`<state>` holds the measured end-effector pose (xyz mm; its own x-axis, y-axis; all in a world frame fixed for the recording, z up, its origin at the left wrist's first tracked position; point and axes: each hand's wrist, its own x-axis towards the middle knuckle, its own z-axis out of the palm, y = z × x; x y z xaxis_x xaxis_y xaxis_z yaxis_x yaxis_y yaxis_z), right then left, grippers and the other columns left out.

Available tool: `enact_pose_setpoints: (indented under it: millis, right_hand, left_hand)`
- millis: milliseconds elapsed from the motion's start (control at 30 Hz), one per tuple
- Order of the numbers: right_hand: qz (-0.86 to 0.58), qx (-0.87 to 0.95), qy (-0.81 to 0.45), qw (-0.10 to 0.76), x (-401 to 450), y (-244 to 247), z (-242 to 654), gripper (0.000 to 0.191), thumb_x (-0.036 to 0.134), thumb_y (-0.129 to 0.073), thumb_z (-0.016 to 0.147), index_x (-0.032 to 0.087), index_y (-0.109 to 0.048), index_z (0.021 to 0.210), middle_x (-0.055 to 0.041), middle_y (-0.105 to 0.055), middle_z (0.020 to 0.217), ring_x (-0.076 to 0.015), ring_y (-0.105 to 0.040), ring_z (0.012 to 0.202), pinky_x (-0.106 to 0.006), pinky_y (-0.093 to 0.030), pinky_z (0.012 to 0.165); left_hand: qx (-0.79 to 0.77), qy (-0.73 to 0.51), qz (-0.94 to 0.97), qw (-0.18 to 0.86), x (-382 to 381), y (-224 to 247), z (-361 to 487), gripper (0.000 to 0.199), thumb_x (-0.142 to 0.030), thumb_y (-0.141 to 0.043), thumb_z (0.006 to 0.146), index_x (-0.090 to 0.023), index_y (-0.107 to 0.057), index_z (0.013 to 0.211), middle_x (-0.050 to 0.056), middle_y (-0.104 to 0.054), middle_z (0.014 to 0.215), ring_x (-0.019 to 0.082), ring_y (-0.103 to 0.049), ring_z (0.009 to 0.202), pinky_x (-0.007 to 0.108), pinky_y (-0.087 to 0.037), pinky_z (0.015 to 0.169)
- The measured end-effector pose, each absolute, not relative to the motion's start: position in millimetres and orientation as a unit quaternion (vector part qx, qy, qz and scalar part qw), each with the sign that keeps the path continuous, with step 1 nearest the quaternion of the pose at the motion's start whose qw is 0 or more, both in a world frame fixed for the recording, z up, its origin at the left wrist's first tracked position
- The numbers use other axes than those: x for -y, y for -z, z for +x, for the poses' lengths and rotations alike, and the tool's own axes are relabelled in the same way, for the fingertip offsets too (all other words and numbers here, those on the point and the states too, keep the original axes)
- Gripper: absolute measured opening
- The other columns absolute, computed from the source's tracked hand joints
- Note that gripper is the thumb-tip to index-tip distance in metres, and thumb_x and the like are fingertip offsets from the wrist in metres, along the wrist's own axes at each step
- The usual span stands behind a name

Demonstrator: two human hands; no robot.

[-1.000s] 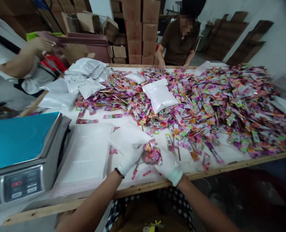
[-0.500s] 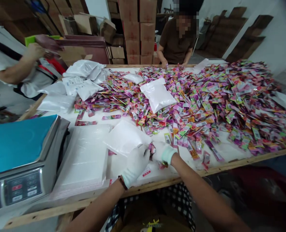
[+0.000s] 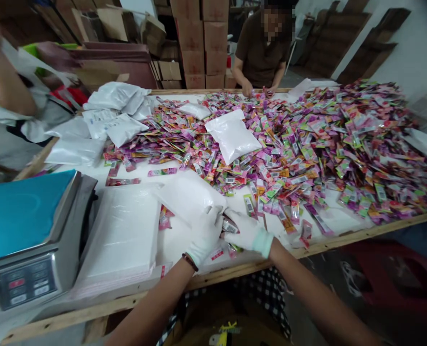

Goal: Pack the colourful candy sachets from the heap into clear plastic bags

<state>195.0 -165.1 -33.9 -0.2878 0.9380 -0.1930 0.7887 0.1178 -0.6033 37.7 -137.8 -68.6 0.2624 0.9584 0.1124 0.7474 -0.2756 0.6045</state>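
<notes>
A filled white mailing bag [image 3: 190,194] lies on the table in front of me, its open end turned toward my hands. My left hand [image 3: 205,233], in a white glove, is closed at the near edge of this bag. Small shiny snack sachets [image 3: 230,226] show between my two hands, at the bag's mouth. My gloved right hand [image 3: 248,234] has its thumb and fingers around these sachets. How many it holds is hidden. Another sachet [image 3: 234,250] lies just below the hands.
A large heap of colourful sachets [image 3: 329,144] covers the far and right side. A closed white bag [image 3: 231,136] rests on it. Flat empty mailers [image 3: 125,230] and a scale [image 3: 22,230] stand left, filled bags [image 3: 114,96] behind. Two people [image 3: 258,53] work around the table.
My right hand has opened out from a tight grip and turned, showing more of the sachets. My left hand has shifted slightly up. The person at left has raised an arm.
</notes>
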Motion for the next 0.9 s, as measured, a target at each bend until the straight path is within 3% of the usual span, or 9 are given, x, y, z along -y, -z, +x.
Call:
enact_pose_setpoints:
  millis: [67, 167, 300, 367, 467, 533, 667, 800, 900]
  right_hand:
    - [-0.612, 0.744, -0.249, 0.099, 169, 39, 190, 0.050, 0.042, -0.056, 0.088, 0.019, -0.054, 0.132, -0.0133, -0.061, 0.125, -0.0270, -0.062, 0.103, -0.036, -0.047, 0.087]
    - [-0.637, 0.733, -0.232, 0.055, 158, 48, 187, 0.035, 0.036, -0.050, 0.089, 0.016, -0.064, 0.113, -0.0143, -0.066, 0.110, -0.0260, -0.064, 0.093, -0.034, -0.046, 0.080]
    - [-0.612, 0.722, -0.308, 0.096, 147, 55, 203, 0.024, 0.034, -0.062, 0.081, 0.016, -0.067, 0.097, -0.0072, -0.068, 0.093, -0.0205, -0.062, 0.084, -0.028, -0.045, 0.074]
    - [-0.586, 0.714, -0.343, 0.170, 156, 57, 210, 0.029, 0.037, -0.063, 0.083, 0.017, -0.066, 0.103, -0.0046, -0.068, 0.093, -0.0183, -0.062, 0.084, -0.026, -0.046, 0.074]
    - [-0.570, 0.716, -0.305, 0.263, 177, 58, 205, 0.036, 0.039, -0.055, 0.091, 0.019, -0.062, 0.120, -0.0077, -0.065, 0.113, -0.0193, -0.061, 0.101, -0.028, -0.046, 0.089]
    - [-0.599, 0.730, -0.245, 0.221, 182, 57, 193, 0.033, 0.033, -0.051, 0.093, 0.017, -0.064, 0.119, -0.0116, -0.063, 0.118, -0.0227, -0.061, 0.106, -0.033, -0.046, 0.093]
    - [-0.649, 0.720, -0.223, 0.105, 161, 55, 180, 0.029, 0.023, -0.052, 0.087, 0.012, -0.068, 0.109, -0.0156, -0.067, 0.105, -0.0251, -0.064, 0.091, -0.036, -0.049, 0.083]
    - [-0.538, 0.709, -0.390, 0.235, 146, 59, 216, 0.030, 0.032, -0.051, 0.092, 0.017, -0.070, 0.109, -0.0074, -0.071, 0.105, -0.0206, -0.065, 0.095, -0.031, -0.051, 0.087]
    - [-0.602, 0.676, -0.321, 0.277, 152, 67, 243, 0.035, 0.028, -0.048, 0.091, 0.016, -0.067, 0.118, -0.0106, -0.068, 0.115, -0.0225, -0.062, 0.105, -0.035, -0.048, 0.094]
  left_hand:
    - [-0.552, -0.240, 0.767, 0.222, 140, 63, 39, 0.023, -0.017, -0.051, 0.090, -0.018, -0.068, 0.104, 0.006, -0.068, 0.097, 0.018, -0.064, 0.087, 0.029, -0.050, 0.081]
    - [-0.543, -0.227, 0.782, 0.207, 149, 54, 44, 0.020, -0.020, -0.054, 0.090, -0.019, -0.070, 0.100, 0.005, -0.069, 0.092, 0.018, -0.065, 0.083, 0.029, -0.050, 0.078]
    - [-0.518, -0.202, 0.810, 0.187, 154, 52, 40, 0.031, -0.026, -0.051, 0.093, -0.022, -0.066, 0.121, 0.006, -0.068, 0.103, 0.019, -0.064, 0.089, 0.030, -0.051, 0.078]
    - [-0.510, -0.196, 0.818, 0.183, 154, 55, 33, 0.035, -0.029, -0.048, 0.096, -0.024, -0.062, 0.128, 0.007, -0.066, 0.106, 0.019, -0.063, 0.090, 0.030, -0.051, 0.077]
    - [-0.497, -0.210, 0.820, 0.189, 154, 62, 25, 0.036, -0.030, -0.044, 0.098, -0.024, -0.061, 0.129, 0.007, -0.065, 0.104, 0.018, -0.062, 0.089, 0.030, -0.051, 0.079]
    - [-0.481, -0.217, 0.829, 0.187, 156, 66, 25, 0.034, -0.028, -0.045, 0.097, -0.023, -0.063, 0.125, 0.007, -0.066, 0.100, 0.018, -0.062, 0.087, 0.030, -0.051, 0.081]
    - [-0.481, -0.244, 0.816, 0.207, 158, 73, 29, 0.028, -0.025, -0.047, 0.095, -0.022, -0.068, 0.113, 0.006, -0.069, 0.099, 0.018, -0.064, 0.087, 0.032, -0.052, 0.082]
    - [-0.512, -0.290, 0.766, 0.258, 151, 82, 22, 0.030, -0.027, -0.047, 0.094, -0.021, -0.068, 0.115, 0.006, -0.069, 0.111, 0.019, -0.065, 0.102, 0.034, -0.052, 0.093]
    - [-0.525, -0.284, 0.750, 0.283, 149, 86, 11, 0.032, -0.025, -0.045, 0.093, -0.019, -0.068, 0.114, 0.008, -0.068, 0.113, 0.019, -0.065, 0.104, 0.034, -0.053, 0.095]
